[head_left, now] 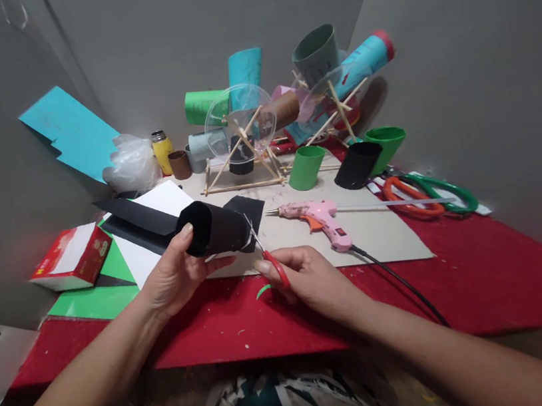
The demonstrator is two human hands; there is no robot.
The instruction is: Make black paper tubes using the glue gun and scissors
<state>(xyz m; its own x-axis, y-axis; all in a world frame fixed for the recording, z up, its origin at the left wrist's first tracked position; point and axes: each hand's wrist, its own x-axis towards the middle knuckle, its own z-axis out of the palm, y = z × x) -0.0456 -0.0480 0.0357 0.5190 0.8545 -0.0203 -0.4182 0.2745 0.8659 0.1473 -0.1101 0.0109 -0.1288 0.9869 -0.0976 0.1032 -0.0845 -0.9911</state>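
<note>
My left hand (177, 270) grips a black paper tube (221, 229) at its near left end, thumb on the rim and fingers beneath. The tube lies roughly sideways above the grey cardboard. In my right hand (306, 275) are small red-handled scissors (276, 269), their blades at the tube's right end. Whether the blades are cutting into the paper is too fine to tell. A flat black paper piece (254, 210) lies just behind that end. Right of the scissors rests a pink glue gun (321, 219) with a glue stick in its back.
Behind stands a stick frame with a clear disc (240, 123) bearing coloured paper tubes. Green tubes (306, 168) and a black tube (357, 165) stand at right, near large green-handled scissors (444, 192). A red tissue box (71, 258) sits left. The glue gun's cord (401, 284) crosses the red tabletop.
</note>
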